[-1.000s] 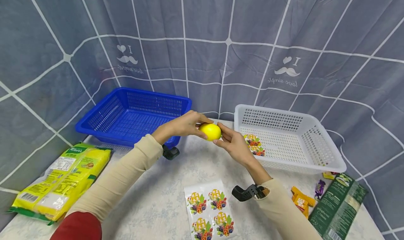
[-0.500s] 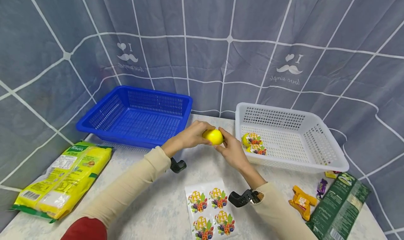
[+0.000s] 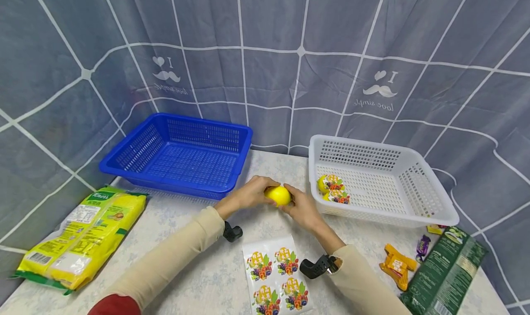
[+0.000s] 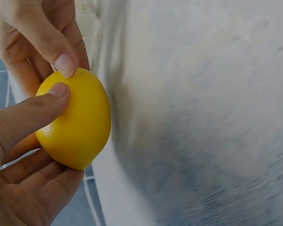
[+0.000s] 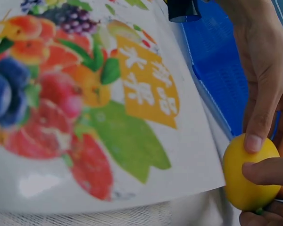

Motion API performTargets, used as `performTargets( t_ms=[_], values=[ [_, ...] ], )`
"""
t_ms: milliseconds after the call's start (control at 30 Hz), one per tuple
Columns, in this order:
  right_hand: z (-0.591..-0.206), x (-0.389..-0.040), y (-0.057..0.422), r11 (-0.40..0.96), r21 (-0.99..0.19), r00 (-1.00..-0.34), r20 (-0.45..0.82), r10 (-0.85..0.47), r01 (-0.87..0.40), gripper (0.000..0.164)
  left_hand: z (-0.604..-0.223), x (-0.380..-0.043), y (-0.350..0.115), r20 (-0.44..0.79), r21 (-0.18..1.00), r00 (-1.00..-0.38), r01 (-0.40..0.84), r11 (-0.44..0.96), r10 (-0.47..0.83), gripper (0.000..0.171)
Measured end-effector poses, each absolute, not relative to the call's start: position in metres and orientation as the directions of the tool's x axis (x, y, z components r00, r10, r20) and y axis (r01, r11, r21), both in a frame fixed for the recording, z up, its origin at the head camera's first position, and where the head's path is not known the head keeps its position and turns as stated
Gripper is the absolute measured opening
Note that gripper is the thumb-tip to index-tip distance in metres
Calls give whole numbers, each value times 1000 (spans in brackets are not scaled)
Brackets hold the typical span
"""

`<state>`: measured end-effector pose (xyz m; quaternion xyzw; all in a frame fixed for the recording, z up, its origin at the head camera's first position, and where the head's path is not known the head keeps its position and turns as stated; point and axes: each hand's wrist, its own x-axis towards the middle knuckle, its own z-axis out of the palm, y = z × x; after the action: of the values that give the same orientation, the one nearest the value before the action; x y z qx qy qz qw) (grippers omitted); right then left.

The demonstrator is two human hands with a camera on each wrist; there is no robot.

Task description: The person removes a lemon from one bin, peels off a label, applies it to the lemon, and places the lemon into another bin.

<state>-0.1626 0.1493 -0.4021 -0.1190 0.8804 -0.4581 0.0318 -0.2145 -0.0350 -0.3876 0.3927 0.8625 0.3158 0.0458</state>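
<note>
Both hands hold a yellow lemon between them over the middle of the table. My left hand grips it from the left, with the thumb on its near side and fingers behind and below, as the left wrist view shows. From the right, my right hand pinches the other end, its thumb pressed on the yellow skin. A sheet of fruit-print stickers lies flat on the table in front of the hands. Inside the white basket, two yellow fruits bear the same kind of sticker.
At the back left stands a blue plastic basket. A yellow Knorr bag lies at the left. On the right are an orange-wrapped snack, a purple-wrapped candy and a dark green packet. A grey curtain hangs behind.
Both hands have come nearer the body and lower with the lemon still between them. The view has shifted slightly, bringing the yellow fruits in the white basket more fully into sight.
</note>
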Motion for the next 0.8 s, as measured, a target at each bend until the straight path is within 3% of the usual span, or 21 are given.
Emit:
performTargets(
  t_ms=[300, 533, 667, 800],
  values=[
    [-405, -161, 152, 541, -833, -974, -13, -226, -114, 69, -394, -212, -36, 133, 625, -716, 597, 502, 685, 51],
    [-395, -136, 167, 613, -787, -970, -84, -228, -76, 74, -391, -213, -34, 91, 630, -742, 560, 539, 665, 55],
    [-387, -117, 180, 653, -752, -973, -72, -219, -91, 53, -391, -214, -33, 89, 624, -742, 561, 544, 664, 58],
    [-383, -102, 189, 610, -787, -935, -148, -321, -85, 26, -391, -214, -33, 90, 620, -744, 562, 547, 662, 59]
  ],
)
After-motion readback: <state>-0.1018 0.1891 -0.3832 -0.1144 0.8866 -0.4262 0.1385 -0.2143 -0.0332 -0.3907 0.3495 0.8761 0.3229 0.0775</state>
